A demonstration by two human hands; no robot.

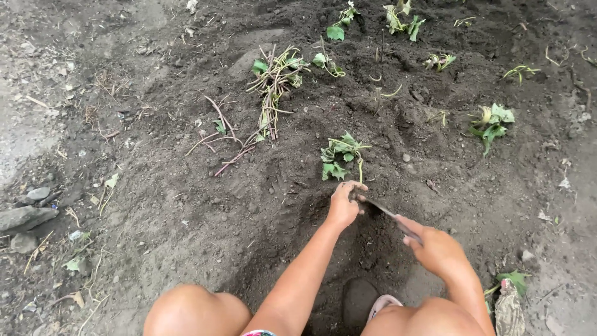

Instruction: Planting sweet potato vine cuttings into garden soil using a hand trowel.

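A dark, narrow digging blade [382, 210] slants into loose soil just below an upright, wilted green cutting [341, 155].

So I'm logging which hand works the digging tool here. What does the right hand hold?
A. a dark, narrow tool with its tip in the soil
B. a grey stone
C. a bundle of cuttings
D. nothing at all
A: the right hand grips a dark narrow tool angled into the soil, its tip by the left hand, which presses the soil just below a planted cutting.
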